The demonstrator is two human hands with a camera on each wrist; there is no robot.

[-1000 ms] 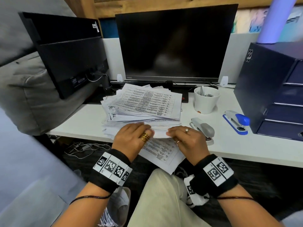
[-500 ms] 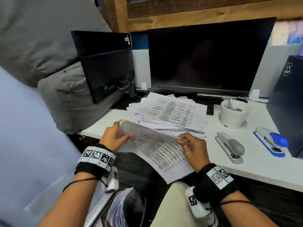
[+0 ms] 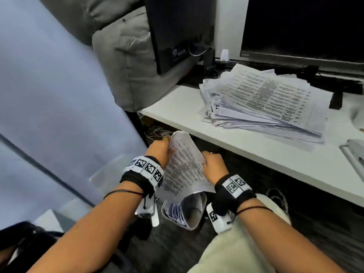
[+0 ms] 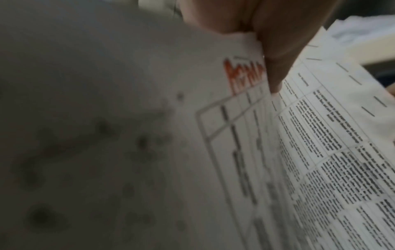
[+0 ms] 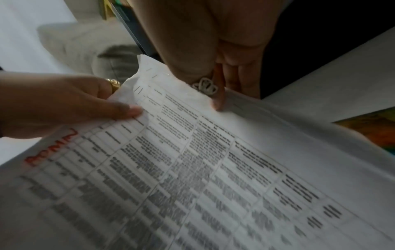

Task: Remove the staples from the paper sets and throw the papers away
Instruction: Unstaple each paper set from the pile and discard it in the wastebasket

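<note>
Below the desk's front edge, both hands hold a printed paper set (image 3: 185,170) by its upper end. My left hand (image 3: 164,147) pinches its left corner, thumb on top, and my right hand (image 3: 208,160) grips the right edge. The sheets curve down, and their lower end reaches the rim of a waste bin (image 3: 194,217) on the floor that holds other papers. The left wrist view shows a thumb (image 4: 275,64) pressed on the paper set (image 4: 310,152). In the right wrist view, both my left hand (image 5: 119,108) and my right hand (image 5: 215,88) hold the paper set (image 5: 192,169).
A thick stack of paper sets (image 3: 264,99) lies on the white desk (image 3: 246,150) in front of a dark monitor (image 3: 303,26). A grey stapler (image 3: 354,154) shows at the right edge. A grey cushion (image 3: 126,62) and a second monitor (image 3: 177,30) stand at the left. My beige knee (image 3: 236,251) is beside the bin.
The paper set has come off the desk edge and gone down and left to the bin, both hands still holding it. The view has swung left and down.
</note>
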